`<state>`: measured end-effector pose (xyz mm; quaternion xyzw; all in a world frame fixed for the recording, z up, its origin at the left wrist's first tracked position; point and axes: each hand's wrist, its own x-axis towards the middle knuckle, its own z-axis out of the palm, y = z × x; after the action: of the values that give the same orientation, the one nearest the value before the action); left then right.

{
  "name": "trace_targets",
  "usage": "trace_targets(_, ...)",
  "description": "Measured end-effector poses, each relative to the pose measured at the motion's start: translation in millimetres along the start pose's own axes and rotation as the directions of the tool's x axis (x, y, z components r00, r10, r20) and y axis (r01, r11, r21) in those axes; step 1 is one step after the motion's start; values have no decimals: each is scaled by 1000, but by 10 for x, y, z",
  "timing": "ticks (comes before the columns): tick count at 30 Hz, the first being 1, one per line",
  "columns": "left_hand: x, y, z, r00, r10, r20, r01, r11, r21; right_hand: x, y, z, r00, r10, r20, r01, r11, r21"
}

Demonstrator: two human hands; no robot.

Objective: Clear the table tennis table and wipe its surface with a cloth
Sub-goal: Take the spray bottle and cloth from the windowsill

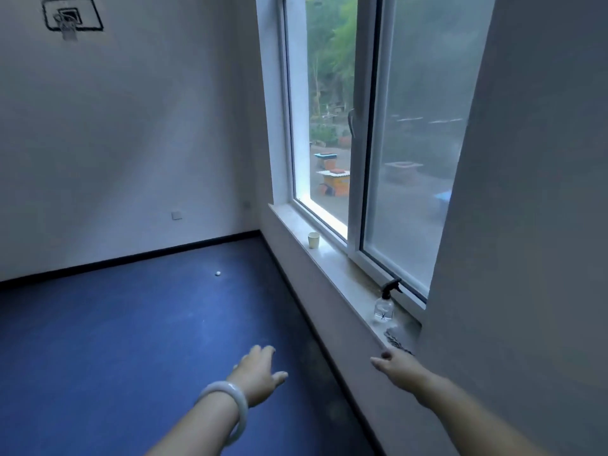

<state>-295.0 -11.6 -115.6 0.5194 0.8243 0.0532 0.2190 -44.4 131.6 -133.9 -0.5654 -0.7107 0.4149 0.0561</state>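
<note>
No table tennis table shows in this view; I face a window sill (332,274) above a blue floor. A grey patterned cloth (396,339) lies crumpled at the near end of the sill. Just behind it stands a clear spray bottle (385,306) with a black trigger. My right hand (396,365) reaches to the sill edge, its fingers at the cloth's near edge; whether they grip it is hidden. My left hand (258,370), with a white bangle on the wrist, hovers empty over the floor, fingers apart. A white ball (217,273) rests on the floor.
A paper cup (313,240) stands further along the sill. The window's left pane is slid open. A wall corner (526,225) juts out on the right beside the sill's near end. A small basketball hoop (70,18) hangs high on the far wall.
</note>
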Motion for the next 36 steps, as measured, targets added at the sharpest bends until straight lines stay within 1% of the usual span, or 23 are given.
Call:
trace_targets(3,610,36,-291,998,69,7,-69,997,28,422,-164,-63,996,55,-67,-55,998,4)
trace_targets(5,962,104,-406,995,97,34,-98,995,29,653,-217,-84,990,109,-85,-107,994,21)
trace_targets(8,1427,232,-474,987,137,80,-141,989,39,955,-237,-72,984,159,-78,-156,987,44)
trace_targets(11,1911,389,-540,981,167,101,-173,983,55,1419,-230,-137,984,172,-52,-167,983,81)
trace_targets(19,2995,788,-643,982,132,138,-149,981,122,2582,-107,-404,979,203,-30,-198,972,127)
trace_targets(21,3229,893,-594,977,153,150,-170,980,104,2750,-12,-453,970,239,-44,-231,962,144)
trace_targets(24,3504,1044,-403,962,172,211,-195,976,92,2890,146,-431,943,327,-57,-308,926,219)
trace_targets(25,3600,1094,-323,955,179,236,-206,974,94,2936,217,-398,932,352,-84,-328,920,216)
trace_targets(26,3702,1151,-242,948,186,257,-216,972,94,2979,278,-382,920,380,-98,-361,917,169)
trace_targets(28,3906,1281,-81,936,201,290,-236,967,91,3081,390,-377,891,431,-144,-435,900,-1)
trace_targets(29,3997,1354,6,928,213,307,-250,964,87,3118,440,-367,883,437,-173,-451,891,-54)
trace_targets(31,4148,1502,182,906,251,340,-288,956,60,3181,553,-330,876,442,-193,-461,885,-66)
trace_targets(34,4339,1692,449,867,320,382,-352,936,13,3309,737,-269,856,489,-169,-510,853,-114)
trace_targets(36,4457,1787,625,852,343,395,-365,931,-22,3399,858,-234,820,546,-172,-562,825,-60)
